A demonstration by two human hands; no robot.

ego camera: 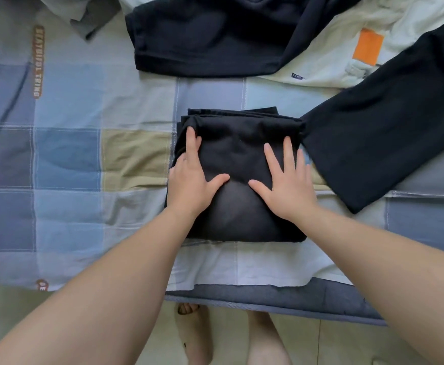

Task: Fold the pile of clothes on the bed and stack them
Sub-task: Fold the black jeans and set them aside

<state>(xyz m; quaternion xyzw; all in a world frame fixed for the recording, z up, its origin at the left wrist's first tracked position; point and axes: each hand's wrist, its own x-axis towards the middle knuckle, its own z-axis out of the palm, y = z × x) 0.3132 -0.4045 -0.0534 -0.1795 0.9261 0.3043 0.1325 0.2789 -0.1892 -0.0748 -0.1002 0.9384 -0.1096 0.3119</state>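
both palms flat, fingers straight: left hand (191, 177), right hand (286, 185) press folded black cloth bundle (238, 206) on patchwork blue-and-tan bedsheet (68, 159); unfolded black garment (379, 143) beside, cut off at right edge.

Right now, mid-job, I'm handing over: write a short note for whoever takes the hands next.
Left hand: open, pressing flat on the folded black garment, at its left side.
Right hand: open, flat on its right side.
Done: that one garment is folded, lying on the patchwork bedspread near the bed's front edge.
Left: far black garment, right black garment, pale shirt with orange patch and grey garment lie unfolded; fold them, then stack.
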